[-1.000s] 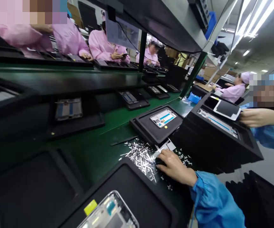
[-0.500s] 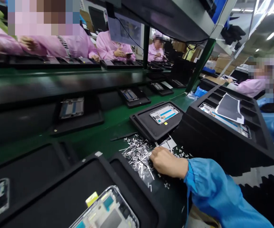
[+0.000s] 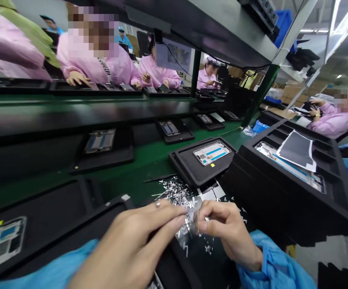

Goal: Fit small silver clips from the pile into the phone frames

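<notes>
My right hand (image 3: 228, 233) is closed in a pinch on a thin silvery strip (image 3: 197, 216) held upright over a pile of small white strips (image 3: 177, 192) on the green bench. My left hand (image 3: 134, 245) has come in from the lower left; its fingers are stretched toward the strip, with the tips meeting the right hand's fingers there. Both arms wear blue sleeves. The left hand covers the black tray right in front of me. Behind the pile lies a black tray (image 3: 192, 164) with a phone frame (image 3: 211, 153) in it.
A stack of black trays (image 3: 288, 188) stands at the right, a dark sheet (image 3: 297, 149) and a frame on top. More trays with frames ride the green conveyor (image 3: 150, 150). People in pink coats work along the far side. A person in blue is at the right edge.
My left hand has entered and reached the right hand. The right hand lifted from the pile with a strip pinched. The view shifted a little.
</notes>
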A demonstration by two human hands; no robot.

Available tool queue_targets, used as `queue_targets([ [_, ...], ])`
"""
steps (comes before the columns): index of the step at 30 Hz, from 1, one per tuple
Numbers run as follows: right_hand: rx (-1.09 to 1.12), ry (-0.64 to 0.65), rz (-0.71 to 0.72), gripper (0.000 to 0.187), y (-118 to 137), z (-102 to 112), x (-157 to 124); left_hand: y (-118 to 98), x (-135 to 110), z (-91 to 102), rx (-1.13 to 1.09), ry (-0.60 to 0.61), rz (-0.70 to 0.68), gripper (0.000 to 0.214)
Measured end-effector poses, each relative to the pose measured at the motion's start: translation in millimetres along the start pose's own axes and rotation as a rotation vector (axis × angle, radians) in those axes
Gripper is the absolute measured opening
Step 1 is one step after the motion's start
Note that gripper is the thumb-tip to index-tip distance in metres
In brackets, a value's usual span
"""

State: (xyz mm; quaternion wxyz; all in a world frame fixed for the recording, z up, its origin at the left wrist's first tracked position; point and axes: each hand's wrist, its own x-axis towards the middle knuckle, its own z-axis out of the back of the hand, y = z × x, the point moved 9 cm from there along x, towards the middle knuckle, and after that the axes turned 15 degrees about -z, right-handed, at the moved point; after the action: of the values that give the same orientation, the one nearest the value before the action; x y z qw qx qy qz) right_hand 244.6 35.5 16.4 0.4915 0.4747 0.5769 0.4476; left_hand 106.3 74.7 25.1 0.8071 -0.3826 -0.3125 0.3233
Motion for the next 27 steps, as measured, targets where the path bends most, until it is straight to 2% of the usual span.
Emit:
queue_targets([
  [3, 0.204, 0.065, -0.02, 0.008, 3, -5, -5, -31, 27, -30.7, -0.253, 0.114, 0.033, 0.029],
  [6, 0.371, 0.157, -0.053, 0.01, -1, -11, -4, -54, 41, -45.4, -0.408, 0.162, -0.068, 0.028],
  [8, 0.449, 0.198, -0.064, 0.011, -6, -15, -1, -55, 41, -49.3, -0.484, 0.176, -0.077, 0.028],
  [12, 0.479, 0.226, -0.069, 0.018, -11, -18, 1, -49, 34, -53.3, -0.631, 0.217, 0.005, 0.025],
  [14, 0.406, 0.193, -0.046, 0.015, -6, -13, -1, -50, 34, -46.7, -0.515, 0.196, -0.032, 0.024],
  [17, 0.262, 0.058, 0.037, 0.009, 7, 7, -8, -54, 34, -30.9, -0.118, 0.121, -0.157, 0.021],
  [19, 0.185, 0.0, 0.076, 0.011, 13, 15, -12, -59, 31, -27.4, 0.06, 0.103, -0.262, 0.016],
  [23, 0.169, -0.015, 0.049, 0.01, 12, 15, -14, -71, 23, -26.1, 0.224, 0.065, -0.462, 0.011],
  [27, 0.283, 0.002, -0.028, 0.007, 5, 10, -9, -79, 18, -29.6, 0.269, 0.094, -0.532, 0.012],
])
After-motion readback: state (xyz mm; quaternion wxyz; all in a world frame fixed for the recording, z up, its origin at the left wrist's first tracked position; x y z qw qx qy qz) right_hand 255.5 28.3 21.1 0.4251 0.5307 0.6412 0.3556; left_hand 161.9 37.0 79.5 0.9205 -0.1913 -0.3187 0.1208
